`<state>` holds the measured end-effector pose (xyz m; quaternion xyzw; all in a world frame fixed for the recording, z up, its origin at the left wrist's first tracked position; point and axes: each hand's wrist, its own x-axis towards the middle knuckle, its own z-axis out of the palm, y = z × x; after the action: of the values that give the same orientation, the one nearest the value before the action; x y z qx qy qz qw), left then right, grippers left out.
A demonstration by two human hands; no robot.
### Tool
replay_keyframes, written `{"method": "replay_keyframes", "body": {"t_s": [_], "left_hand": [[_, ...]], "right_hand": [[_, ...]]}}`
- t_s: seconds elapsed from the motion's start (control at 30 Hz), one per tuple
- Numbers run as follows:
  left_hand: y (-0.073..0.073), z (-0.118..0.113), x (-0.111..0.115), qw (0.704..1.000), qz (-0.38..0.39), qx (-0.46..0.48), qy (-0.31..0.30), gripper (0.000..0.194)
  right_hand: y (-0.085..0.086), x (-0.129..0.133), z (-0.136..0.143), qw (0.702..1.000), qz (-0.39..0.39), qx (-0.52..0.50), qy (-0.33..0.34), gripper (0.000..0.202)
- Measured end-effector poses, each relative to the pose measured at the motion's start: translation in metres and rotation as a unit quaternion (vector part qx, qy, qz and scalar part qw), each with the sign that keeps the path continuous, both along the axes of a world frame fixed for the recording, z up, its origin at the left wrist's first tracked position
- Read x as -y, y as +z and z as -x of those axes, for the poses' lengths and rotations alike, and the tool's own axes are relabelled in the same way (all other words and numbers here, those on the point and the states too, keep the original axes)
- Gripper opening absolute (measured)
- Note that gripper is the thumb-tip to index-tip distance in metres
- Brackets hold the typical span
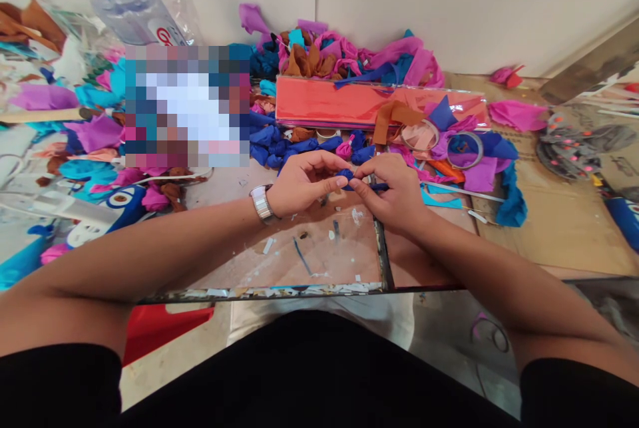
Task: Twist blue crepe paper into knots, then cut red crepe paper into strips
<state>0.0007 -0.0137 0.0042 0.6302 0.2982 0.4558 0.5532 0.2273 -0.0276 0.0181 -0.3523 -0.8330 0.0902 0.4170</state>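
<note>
Over the middle of the worktable, my two hands meet at a small bunched piece of dark blue crepe paper. My left hand, with a watch on its wrist, pinches it between thumb and fingertips. From the other side my right hand closes on the same piece, thumb against its edge. A dark blue tail of it shows by the right fingers. Just behind the hands lies a row of bunched blue paper pieces. The fingers partly hide the held piece.
A flat pack of red paper lies behind, with tape rolls near its right end. Coloured scraps and a large clear bottle crowd the left. Cardboard covers the right side. A pixelated patch hides part of the left.
</note>
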Motion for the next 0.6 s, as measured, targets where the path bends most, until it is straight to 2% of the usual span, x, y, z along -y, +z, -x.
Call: {"method": "replay_keyframes", "body": {"t_s": [0.23, 0.47, 0.6], "left_hand": [[-0.0004, -0.0007, 0.0000, 1.000, 0.019, 0.002, -0.004, 0.040], [-0.0017, -0.0018, -0.0046, 0.996, 0.078, 0.048, 0.023, 0.046], [-0.0010, -0.0023, -0.0037, 0.996, 0.075, 0.041, 0.019, 0.047]], "right_hand": [[-0.0018, 0.0001, 0.0002, 1.000, 0.011, 0.004, -0.016, 0.019], [0.0007, 0.0014, -0.0003, 1.000, 0.011, 0.000, -0.012, 0.014], [-0.0004, 0.0007, -0.0010, 1.000, 0.005, -0.002, -0.012, 0.009]]}}
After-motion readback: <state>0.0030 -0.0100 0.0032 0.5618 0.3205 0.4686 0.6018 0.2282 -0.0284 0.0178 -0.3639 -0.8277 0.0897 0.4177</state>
